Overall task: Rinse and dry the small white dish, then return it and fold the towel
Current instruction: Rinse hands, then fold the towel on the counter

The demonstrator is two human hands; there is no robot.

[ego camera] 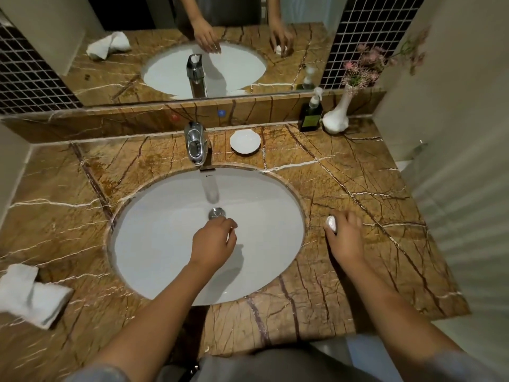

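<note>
The small white dish [245, 142] sits empty on the brown marble counter [344, 188], just right of the chrome tap [196, 144]. A crumpled white towel [29, 295] lies at the counter's front left. My left hand [214, 242] hovers over the white basin [154, 244], just below the drain, fingers loosely curled with nothing visible in them. My right hand [344, 232] rests on the counter right of the basin, fingers closed around a small white soap-like object [330, 223]. No water runs from the tap.
A dark pump bottle [311, 114] and a white vase [336, 117] with pink flowers stand at the back right. A mirror [192, 51] behind the ledge reflects the sink and both hands. The counter's edge drops off at the right.
</note>
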